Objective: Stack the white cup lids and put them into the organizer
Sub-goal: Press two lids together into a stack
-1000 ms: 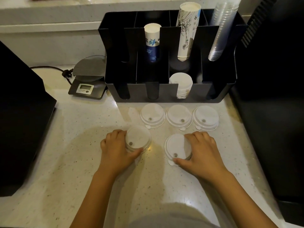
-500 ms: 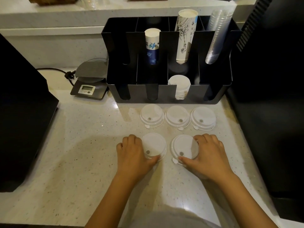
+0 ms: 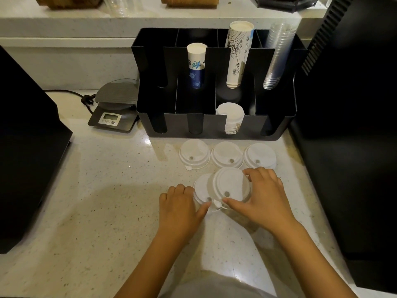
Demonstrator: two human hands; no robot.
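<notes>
While stacking had barely begun: right hand [image 3: 265, 198], fingers clamped on one white lid [image 3: 231, 186], overlapping left hand's [image 3: 180, 208] pinched lid [image 3: 200, 190]; three lids [image 3: 227, 157] loose on counter [image 3: 96, 201], none yet in organizer [image 3: 214, 123].

Three lids [image 3: 227, 157] before organizer [image 3: 214, 123]; scale [image 3: 113, 108] left.

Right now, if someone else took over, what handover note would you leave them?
Left hand: steadying the lower lid on the counter.
Right hand: holding the upper lid, overlapping the lower one, not yet seated.
Three loose lids in a row in front of the organizer: left, middle, right.
Done: first pair nearly stacked.
Left: seat it, add the other three, put the stack into the organizer.
</notes>
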